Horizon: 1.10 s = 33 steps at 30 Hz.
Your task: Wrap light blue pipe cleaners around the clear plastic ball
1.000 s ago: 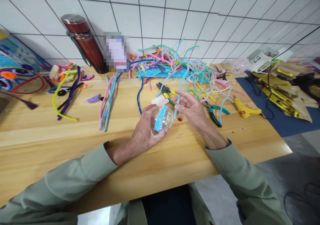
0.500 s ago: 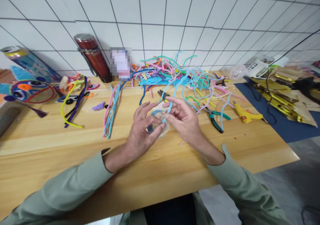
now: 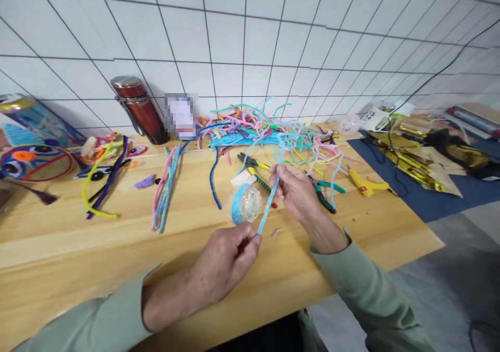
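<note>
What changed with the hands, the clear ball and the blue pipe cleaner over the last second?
The left hand let go of the clear ball, drew back toward the body and now pinches the lower end of the blue pipe cleaner. The right hand keeps its grip higher up. The ball lies unheld on the table. Pliers, glue gun and pile stayed put.

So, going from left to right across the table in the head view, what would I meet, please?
Yellow pipe cleaner → red flask → clear ball → teal pliers → yellow glue gun → blue mat.
</note>
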Available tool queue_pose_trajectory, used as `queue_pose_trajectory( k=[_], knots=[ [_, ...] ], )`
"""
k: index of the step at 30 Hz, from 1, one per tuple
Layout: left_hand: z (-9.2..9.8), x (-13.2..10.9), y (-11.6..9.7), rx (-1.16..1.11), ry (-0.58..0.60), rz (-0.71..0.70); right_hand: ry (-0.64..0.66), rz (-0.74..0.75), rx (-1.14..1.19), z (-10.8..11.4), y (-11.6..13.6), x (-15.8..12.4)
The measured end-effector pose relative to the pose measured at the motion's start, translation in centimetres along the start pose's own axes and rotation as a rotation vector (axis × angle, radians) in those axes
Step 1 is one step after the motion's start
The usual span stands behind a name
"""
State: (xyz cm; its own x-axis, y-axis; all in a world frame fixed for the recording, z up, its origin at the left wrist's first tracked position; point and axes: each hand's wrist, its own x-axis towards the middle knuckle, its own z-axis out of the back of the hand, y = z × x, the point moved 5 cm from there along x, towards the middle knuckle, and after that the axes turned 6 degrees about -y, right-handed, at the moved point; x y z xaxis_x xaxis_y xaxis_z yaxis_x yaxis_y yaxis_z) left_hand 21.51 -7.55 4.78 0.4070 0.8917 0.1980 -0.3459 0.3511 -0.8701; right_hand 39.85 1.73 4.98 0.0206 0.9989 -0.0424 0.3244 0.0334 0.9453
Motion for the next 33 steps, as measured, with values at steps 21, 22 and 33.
queue_pose_trajectory(
  k=[21, 22, 33],
  knots=[
    [-5.1, -2.3, 3.3, -0.415, 0.097, 0.233, -0.028, -0.005, -0.074, 1.6, 0.4, 0.8],
    [-5.3, -2.1, 3.1, -0.482, 0.088, 0.268, -0.020, 0.009, -0.089, 1.4, 0.5, 0.5],
    [-9.4, 1.3, 3.6, -0.855, 0.085, 0.494, -0.031, 0.023, -0.070, 2.6, -0.8, -0.2]
  ],
)
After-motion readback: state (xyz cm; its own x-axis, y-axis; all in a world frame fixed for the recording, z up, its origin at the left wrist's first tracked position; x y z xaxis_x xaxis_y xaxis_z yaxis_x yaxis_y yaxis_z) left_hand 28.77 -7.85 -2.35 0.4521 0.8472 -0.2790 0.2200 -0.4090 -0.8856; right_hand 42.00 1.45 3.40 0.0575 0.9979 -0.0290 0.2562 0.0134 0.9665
